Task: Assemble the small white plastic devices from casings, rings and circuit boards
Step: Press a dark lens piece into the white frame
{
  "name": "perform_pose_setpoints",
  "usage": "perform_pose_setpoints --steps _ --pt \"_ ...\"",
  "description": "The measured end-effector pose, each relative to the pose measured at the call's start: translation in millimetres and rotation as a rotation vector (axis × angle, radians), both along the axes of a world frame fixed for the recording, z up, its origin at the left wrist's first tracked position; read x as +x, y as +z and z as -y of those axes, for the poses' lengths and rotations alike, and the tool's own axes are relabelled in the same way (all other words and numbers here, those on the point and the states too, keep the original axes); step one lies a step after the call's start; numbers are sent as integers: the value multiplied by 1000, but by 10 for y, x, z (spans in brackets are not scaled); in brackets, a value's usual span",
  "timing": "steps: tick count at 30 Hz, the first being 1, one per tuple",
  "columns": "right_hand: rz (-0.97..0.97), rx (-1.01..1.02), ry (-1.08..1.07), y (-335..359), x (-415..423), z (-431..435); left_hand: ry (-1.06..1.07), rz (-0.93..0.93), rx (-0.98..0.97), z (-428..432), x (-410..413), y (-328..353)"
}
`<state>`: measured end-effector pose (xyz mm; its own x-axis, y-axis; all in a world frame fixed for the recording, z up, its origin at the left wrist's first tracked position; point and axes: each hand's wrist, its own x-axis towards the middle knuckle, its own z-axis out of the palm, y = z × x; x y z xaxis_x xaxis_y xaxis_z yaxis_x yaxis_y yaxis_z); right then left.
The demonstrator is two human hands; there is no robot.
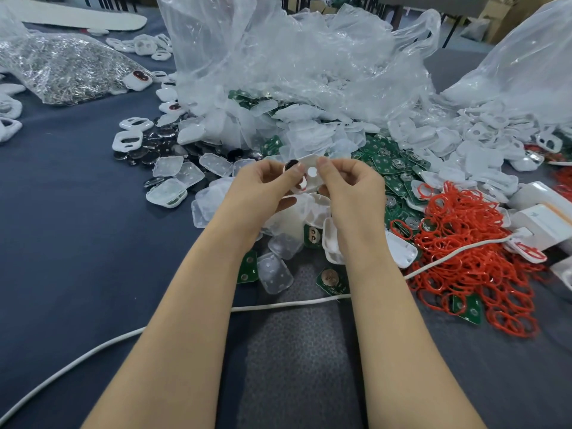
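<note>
Bag (278, 57) spills boards (390, 159); left hand (263, 184) and right hand (353, 187) pinch casing (309, 161) in their grip.

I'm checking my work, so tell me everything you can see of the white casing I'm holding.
The white casing is a small plastic piece with rounded corners, held up over a pile of clear covers. The left hand pinches its left edge and the right hand its right edge. It faces the camera, slightly tilted. A pale round spot shows near its middle, and a dark round part sits at its upper left, partly hidden by the thumb.
</note>
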<state>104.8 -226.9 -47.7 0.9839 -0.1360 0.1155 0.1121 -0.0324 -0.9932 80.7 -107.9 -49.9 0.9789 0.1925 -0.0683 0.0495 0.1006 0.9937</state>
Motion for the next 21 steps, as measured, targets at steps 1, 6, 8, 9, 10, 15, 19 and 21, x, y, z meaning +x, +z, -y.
perform_pose_setpoints --steps 1,6,8,9,10,15,19,21 --pt "-12 16 7 3 0 -2 1 -8 -42 3 1 5" --pt "-30 54 17 7 -6 -19 -67 -74 -241 -19 -7 45" --pt "-33 67 19 11 -10 -20 -89 -98 -256 -18 -5 45" --pt "-33 73 22 13 -11 -21 -83 -107 -249 -9 2 37" --pt "-32 76 25 15 -14 -19 -67 -110 -240 2 8 27" --pt "-26 103 34 33 -33 -14 11 -66 -189 21 40 -29" --pt "-6 102 42 44 -42 -14 31 -9 -152 28 49 -42" --pt "-12 125 46 47 -39 -11 16 10 -163 23 40 -34"
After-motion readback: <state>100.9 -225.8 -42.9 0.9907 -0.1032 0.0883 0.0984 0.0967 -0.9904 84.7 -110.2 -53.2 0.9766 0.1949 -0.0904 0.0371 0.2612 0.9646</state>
